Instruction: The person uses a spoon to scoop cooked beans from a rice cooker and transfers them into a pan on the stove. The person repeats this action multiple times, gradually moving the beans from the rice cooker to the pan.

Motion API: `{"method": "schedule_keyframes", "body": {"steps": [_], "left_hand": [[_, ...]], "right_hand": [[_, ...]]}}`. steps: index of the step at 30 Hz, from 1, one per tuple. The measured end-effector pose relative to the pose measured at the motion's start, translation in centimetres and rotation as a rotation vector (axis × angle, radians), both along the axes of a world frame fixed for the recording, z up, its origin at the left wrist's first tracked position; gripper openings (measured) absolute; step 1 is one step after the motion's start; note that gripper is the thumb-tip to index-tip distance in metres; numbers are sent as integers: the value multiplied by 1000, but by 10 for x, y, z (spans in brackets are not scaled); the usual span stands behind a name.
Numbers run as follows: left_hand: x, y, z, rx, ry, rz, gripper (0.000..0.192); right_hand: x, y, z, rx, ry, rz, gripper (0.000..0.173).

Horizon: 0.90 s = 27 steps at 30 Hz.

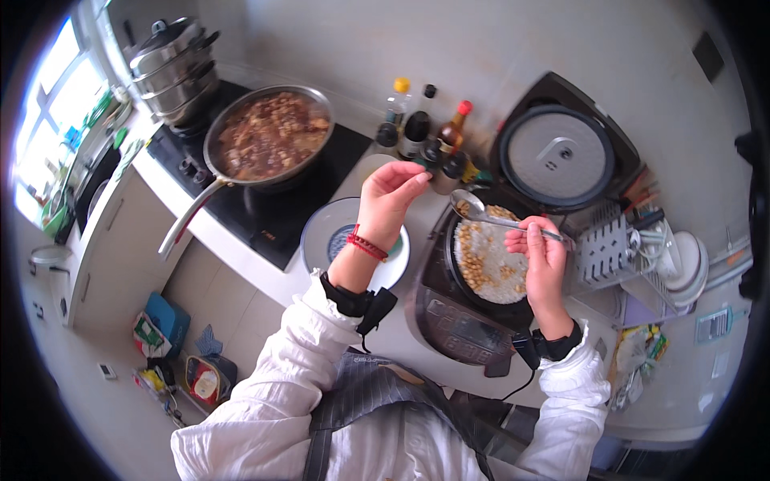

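Observation:
My right hand (541,249) grips the handle of a metal spoon (490,219) above the open rice cooker (463,330). A few tan pieces, like beans or nuts, lie in the spoon's bowl. In the cooker's pot, more such pieces are scattered over white rice (496,258). My left hand (391,192) is raised left of the spoon, thumb and fingertips brought together; whether something small is pinched there I cannot tell. Below its wrist, partly hidden by it, are a blue-rimmed plate (319,225) and a white bowl (397,276) on the counter.
A frying pan (271,135) of brown stewed food stands on the black cooktop (258,225), its handle past the counter edge. Stacked steamer pots (174,78) are behind it. Several sauce bottles (418,129) stand by the wall. The cooker's lid (559,156) is raised. A dish rack (607,252) is at right.

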State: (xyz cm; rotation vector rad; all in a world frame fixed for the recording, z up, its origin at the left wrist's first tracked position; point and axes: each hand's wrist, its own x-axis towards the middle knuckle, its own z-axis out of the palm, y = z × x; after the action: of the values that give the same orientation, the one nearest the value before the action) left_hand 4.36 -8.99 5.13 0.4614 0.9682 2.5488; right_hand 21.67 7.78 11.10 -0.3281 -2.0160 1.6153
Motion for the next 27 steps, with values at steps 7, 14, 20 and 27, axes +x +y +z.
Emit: {"method": "schedule_keyframes", "body": {"steps": [7,14,20,27], "left_hand": [[-4,-85,-45,237,-602,337,15],[8,-125,-54,295,-679,421,16],[6,-133,-38,301,-685,432,14],[22,-95,-25,154,-500,107,10]], "right_hand": [[-126,-101,-1,-173,33,251,23],[-256,-206,-47,584,164,225,15],[-270,-211,-39,863,223,289,16],[-182,-116,40,539,76,163,21]]}}
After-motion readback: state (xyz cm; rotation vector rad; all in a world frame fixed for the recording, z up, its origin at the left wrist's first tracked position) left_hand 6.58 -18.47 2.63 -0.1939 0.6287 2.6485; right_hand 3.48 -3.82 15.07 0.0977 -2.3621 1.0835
